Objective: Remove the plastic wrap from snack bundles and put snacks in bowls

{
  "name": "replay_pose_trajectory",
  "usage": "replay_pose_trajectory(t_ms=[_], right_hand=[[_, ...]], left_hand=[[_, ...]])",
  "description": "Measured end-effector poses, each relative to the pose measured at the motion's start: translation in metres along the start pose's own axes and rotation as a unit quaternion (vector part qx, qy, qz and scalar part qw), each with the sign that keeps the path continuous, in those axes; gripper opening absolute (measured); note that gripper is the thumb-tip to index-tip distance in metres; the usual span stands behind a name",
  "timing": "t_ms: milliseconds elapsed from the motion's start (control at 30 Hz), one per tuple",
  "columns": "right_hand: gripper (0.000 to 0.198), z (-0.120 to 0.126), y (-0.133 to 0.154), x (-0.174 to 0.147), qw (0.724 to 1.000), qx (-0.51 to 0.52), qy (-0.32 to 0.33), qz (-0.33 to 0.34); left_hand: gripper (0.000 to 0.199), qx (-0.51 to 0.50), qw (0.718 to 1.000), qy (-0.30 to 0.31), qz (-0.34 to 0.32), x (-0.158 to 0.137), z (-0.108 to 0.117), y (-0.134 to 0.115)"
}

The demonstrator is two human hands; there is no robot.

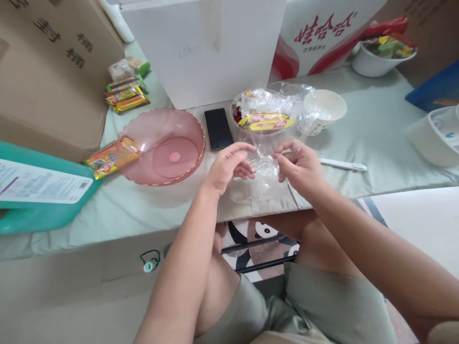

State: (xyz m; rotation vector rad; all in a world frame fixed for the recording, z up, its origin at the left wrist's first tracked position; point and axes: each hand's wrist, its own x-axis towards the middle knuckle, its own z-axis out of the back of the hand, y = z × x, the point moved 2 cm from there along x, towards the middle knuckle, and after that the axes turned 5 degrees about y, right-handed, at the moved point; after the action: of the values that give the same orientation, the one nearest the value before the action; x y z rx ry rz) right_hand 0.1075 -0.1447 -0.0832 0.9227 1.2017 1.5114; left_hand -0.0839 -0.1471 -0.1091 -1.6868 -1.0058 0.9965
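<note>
Clear plastic film, right of the smartphone and nearer you. Your left hand is half-open, nothing visibly held; your right hand is curled nearly to a pinch, its hold unclear. Likely light, limp, slippery: pinch an edge.

free: between paper cup and white tub — white stick lies low | ahead blocked: crumpled plastic, snack packets
</note>
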Motion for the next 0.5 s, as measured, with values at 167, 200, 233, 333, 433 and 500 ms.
replay_pose_trajectory(t_ms=[167, 200, 233, 333, 433, 500], right_hand=[[0.014, -0.013, -0.01, -0.01, 0.999, -0.044, 0.012, 0.013], [0.012, -0.018, -0.011, -0.012, 0.998, -0.049, 0.029, 0.028], [0.011, -0.023, -0.011, -0.014, 0.996, -0.051, 0.047, 0.047], [0.011, -0.03, -0.011, -0.018, 0.994, -0.037, 0.067, 0.081], [0.01, -0.025, -0.012, -0.018, 0.998, 0.006, 0.02, 0.055], [0.01, -0.018, -0.011, -0.017, 0.998, 0.033, -0.019, 0.043]], left_hand=[[0.09, -0.01, 0.999, 0.026, -0.032, -0.001, -0.005, 0.007], [0.094, -0.007, 0.999, 0.022, -0.036, 0.0, -0.008, 0.009], [0.096, -0.006, 0.999, 0.021, -0.04, 0.001, -0.011, 0.01], [0.094, -0.01, 0.998, 0.038, -0.043, 0.003, -0.017, 0.011], [0.089, -0.001, 0.998, 0.034, -0.052, 0.004, -0.012, 0.007], [0.083, 0.004, 0.998, -0.003, -0.064, 0.005, -0.006, 0.005]])
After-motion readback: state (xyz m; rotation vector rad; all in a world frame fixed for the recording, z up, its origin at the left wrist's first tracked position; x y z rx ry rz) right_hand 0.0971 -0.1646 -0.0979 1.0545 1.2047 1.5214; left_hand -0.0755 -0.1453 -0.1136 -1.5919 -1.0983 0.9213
